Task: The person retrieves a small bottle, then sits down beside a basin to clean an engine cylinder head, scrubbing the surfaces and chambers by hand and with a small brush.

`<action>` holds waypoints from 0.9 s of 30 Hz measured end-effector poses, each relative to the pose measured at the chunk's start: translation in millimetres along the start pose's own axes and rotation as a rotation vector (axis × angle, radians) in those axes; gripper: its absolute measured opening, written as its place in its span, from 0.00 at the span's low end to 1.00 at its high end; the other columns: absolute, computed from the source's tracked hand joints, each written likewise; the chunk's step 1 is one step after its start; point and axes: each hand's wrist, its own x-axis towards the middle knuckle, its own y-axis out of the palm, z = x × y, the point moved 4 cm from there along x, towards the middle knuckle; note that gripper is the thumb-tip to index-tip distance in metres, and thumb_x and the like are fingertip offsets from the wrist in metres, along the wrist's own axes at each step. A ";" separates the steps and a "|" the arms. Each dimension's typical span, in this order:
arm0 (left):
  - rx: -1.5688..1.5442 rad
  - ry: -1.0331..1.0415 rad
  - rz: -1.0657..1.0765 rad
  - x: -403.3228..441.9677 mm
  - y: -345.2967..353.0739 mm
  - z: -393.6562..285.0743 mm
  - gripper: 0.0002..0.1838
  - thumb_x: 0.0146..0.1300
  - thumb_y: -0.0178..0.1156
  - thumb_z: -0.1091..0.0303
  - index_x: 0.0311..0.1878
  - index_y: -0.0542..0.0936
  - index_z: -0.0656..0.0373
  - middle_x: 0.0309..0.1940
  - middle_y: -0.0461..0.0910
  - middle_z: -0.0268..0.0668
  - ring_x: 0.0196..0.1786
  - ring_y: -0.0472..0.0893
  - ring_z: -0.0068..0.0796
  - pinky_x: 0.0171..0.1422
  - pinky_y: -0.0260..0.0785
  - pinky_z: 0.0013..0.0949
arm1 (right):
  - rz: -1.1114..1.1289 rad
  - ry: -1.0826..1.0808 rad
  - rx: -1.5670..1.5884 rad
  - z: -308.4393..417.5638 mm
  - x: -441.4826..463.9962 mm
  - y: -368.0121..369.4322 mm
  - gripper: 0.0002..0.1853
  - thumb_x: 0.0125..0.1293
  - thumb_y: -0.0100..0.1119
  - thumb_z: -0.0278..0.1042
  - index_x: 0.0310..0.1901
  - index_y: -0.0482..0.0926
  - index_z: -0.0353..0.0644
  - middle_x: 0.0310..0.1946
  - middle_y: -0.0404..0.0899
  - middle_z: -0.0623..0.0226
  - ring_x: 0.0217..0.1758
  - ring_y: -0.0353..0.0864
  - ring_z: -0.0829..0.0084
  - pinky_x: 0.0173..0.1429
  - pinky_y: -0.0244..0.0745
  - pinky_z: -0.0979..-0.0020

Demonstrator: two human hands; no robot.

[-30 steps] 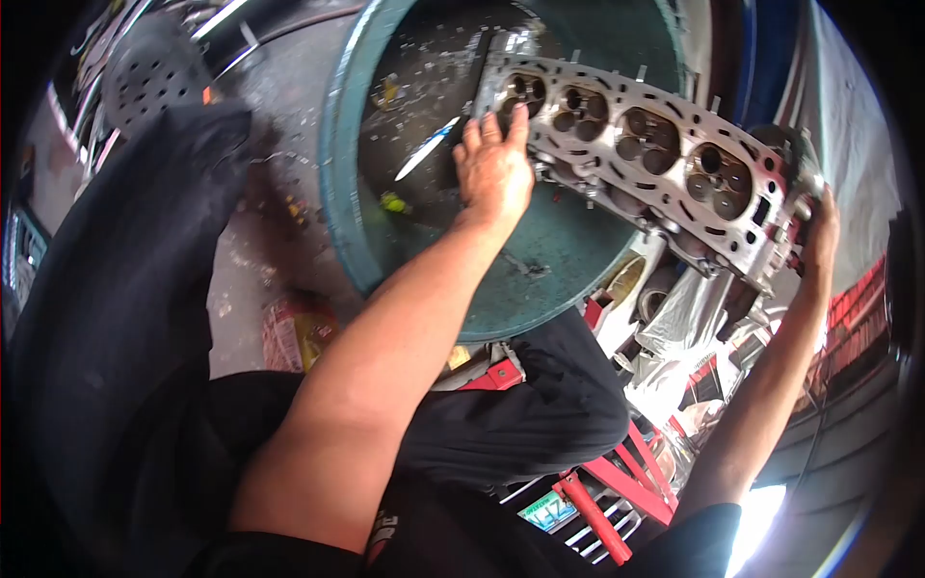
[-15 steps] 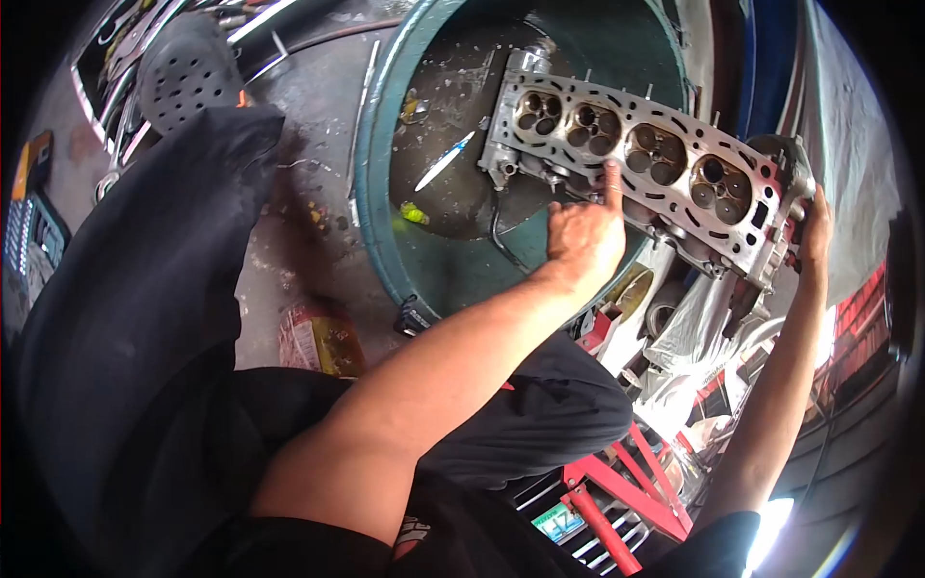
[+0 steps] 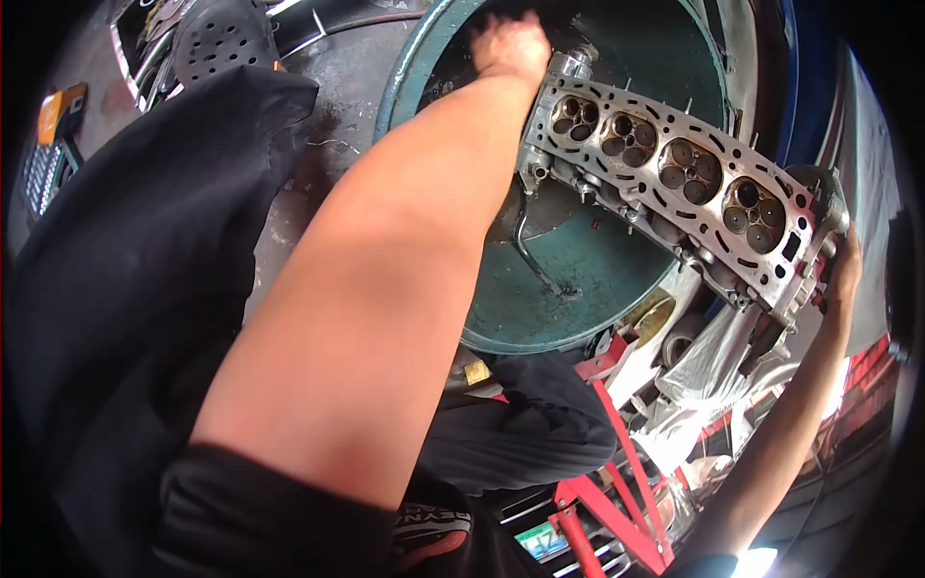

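An engine cylinder head (image 3: 641,159), grey metal with several round combustion chambers facing up, rests tilted across the rim of a green tub (image 3: 578,339). At its right end my right hand (image 3: 845,270) is closed around the edge, with the fingers mostly hidden behind the metal. My left hand (image 3: 511,43) is over the far left part of the tub, beyond the head's left end and apart from it. Motion smears its fingers, so whether it holds something is unclear. My left forearm hides the tub's left side.
Below the tub stands a red metal frame (image 3: 626,515). At the upper left are a perforated shoe (image 3: 224,43), a tool tray (image 3: 130,58) and an orange-and-black case (image 3: 60,116). Clear plastic sheeting (image 3: 708,361) hangs at the right.
My left hand has left the cylinder head's lower edge, where a finger was touching it, and moved up and left into the tub. My right hand still holds the right end.
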 end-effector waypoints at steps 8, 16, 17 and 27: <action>0.342 0.160 0.322 -75.1 51.1 17.4 0.25 0.71 0.40 0.60 0.67 0.72 0.51 0.77 0.54 0.33 0.79 0.44 0.50 0.73 0.38 0.72 | 0.060 -0.253 -0.149 20.7 -11.8 23.1 0.26 0.72 0.43 0.53 0.46 0.80 0.35 0.38 0.80 0.65 0.38 0.76 0.74 0.47 0.70 0.71; -1.241 -0.498 0.076 -169.3 2.1 -83.6 0.24 0.74 0.43 0.57 0.63 0.69 0.66 0.62 0.69 0.60 0.64 0.72 0.53 0.66 0.67 0.44 | 0.008 -0.263 -0.198 16.0 -18.2 26.0 0.25 0.72 0.42 0.53 0.46 0.80 0.38 0.33 0.79 0.68 0.30 0.74 0.77 0.34 0.69 0.73; -1.145 -0.157 0.076 -193.1 18.5 -105.4 0.31 0.74 0.46 0.53 0.71 0.59 0.66 0.68 0.63 0.58 0.72 0.62 0.50 0.77 0.50 0.43 | -0.022 -0.306 -0.203 16.6 -16.1 23.9 0.25 0.72 0.42 0.53 0.46 0.80 0.38 0.33 0.79 0.68 0.30 0.74 0.77 0.34 0.69 0.73; -0.711 0.304 -0.058 -218.6 -11.1 -132.6 0.26 0.67 0.42 0.69 0.67 0.65 0.69 0.71 0.60 0.55 0.78 0.50 0.51 0.78 0.34 0.62 | 0.049 -0.214 -0.238 19.0 -9.9 19.8 0.25 0.72 0.41 0.51 0.45 0.80 0.35 0.37 0.80 0.65 0.39 0.75 0.74 0.49 0.69 0.71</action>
